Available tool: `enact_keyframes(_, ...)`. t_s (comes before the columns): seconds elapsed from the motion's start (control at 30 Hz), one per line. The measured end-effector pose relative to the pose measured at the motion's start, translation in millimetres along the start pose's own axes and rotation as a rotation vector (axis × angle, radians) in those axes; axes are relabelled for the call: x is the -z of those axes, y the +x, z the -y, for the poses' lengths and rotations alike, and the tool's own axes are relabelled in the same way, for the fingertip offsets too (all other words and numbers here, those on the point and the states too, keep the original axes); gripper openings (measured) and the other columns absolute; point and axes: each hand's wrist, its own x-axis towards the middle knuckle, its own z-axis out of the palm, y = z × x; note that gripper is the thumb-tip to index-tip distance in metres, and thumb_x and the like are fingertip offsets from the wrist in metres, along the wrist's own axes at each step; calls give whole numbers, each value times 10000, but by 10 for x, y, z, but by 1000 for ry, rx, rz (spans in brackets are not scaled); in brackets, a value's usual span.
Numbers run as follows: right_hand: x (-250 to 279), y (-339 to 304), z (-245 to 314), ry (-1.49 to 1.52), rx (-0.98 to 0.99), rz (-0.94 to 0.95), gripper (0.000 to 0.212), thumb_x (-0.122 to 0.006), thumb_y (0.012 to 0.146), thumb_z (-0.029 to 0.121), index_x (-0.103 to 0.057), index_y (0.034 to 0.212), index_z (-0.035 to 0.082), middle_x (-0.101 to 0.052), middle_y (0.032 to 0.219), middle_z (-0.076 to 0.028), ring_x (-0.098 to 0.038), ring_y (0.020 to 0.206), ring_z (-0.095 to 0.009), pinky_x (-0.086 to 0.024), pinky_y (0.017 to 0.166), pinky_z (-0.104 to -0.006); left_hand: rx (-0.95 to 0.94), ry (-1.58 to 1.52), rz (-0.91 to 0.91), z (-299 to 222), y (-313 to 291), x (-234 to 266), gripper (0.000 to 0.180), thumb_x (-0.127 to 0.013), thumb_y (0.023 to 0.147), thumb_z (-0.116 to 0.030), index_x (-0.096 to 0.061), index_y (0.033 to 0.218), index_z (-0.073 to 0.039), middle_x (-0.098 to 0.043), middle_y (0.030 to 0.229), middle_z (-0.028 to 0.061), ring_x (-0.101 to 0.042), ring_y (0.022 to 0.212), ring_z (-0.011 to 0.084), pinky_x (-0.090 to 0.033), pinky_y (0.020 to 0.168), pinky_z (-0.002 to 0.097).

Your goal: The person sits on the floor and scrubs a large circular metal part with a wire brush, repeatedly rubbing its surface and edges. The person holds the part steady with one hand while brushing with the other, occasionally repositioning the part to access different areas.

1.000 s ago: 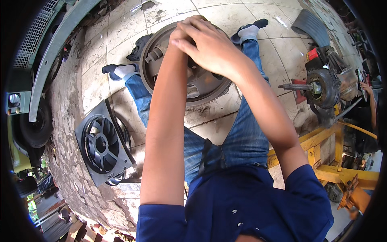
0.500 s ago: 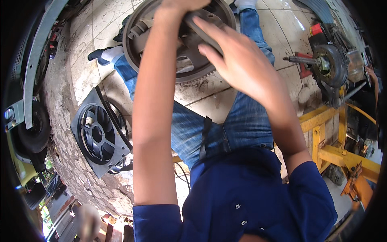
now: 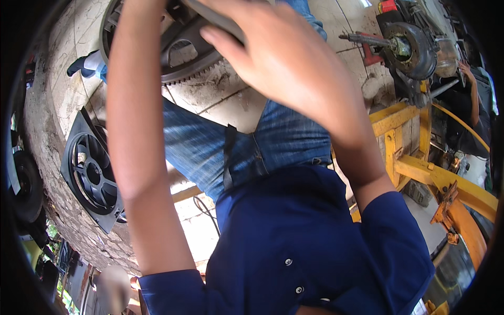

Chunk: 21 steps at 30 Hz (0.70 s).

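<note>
A large dark metal flywheel (image 3: 195,68) with a toothed rim lies between my spread legs, partly cut off by the top edge. My right hand (image 3: 273,50) is over its right side, thumb and fingers along a dark grey flat bar (image 3: 223,22) that slants across the wheel. Only part of the bar shows; its kind I cannot make out. My left forearm (image 3: 139,105) stretches up over the flywheel's left part, and the left hand lies beyond the top edge.
A black radiator fan (image 3: 93,173) in its shroud leans at left. To the right are a shafted hub with a round drum (image 3: 417,52) and a yellow metal frame (image 3: 409,168). Another person's arm (image 3: 471,86) shows at far right. A tyre (image 3: 27,186) is at far left.
The view has shifted, so the flywheel and floor things sit farther left and higher. My left hand has gone out past the top edge. The right hand remains at the bar.
</note>
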Motion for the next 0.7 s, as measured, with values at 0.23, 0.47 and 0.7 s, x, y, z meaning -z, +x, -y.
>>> enact_keyframes(0.23, -64, 629, -182, 28, 66, 68, 452, -565, 964, 148, -510, 1357, -68, -667, 1028, -336, -665, 978, -466, -547, 874, -500, 108, 202, 83, 446, 483, 16, 506, -589, 935, -449, -672, 1282, -92, -674, 1238, 240, -643, 1173, 371, -491, 1024, 446)
enact_keyframes(0.47, 23, -307, 5, -87, -106, 97, 420, -677, 921, 199, -616, 1322, 91, -712, 908, -211, -704, 846, -386, -569, 733, -486, -143, 177, -41, -403, -368, -88, 410, -583, 962, -375, -700, 1195, -58, -714, 1083, 237, -672, 1065, 395, -525, 942, 456)
enact_keyframes(0.7, -166, 486, -175, 0, 58, 17, 478, -584, 953, 150, -500, 1374, -60, -679, 987, -320, -675, 936, -462, -550, 851, -502, -51, 205, 136, 377, 498, -60, 499, -598, 939, -423, -664, 1281, -66, -699, 1189, 231, -664, 1128, 366, -508, 987, 444)
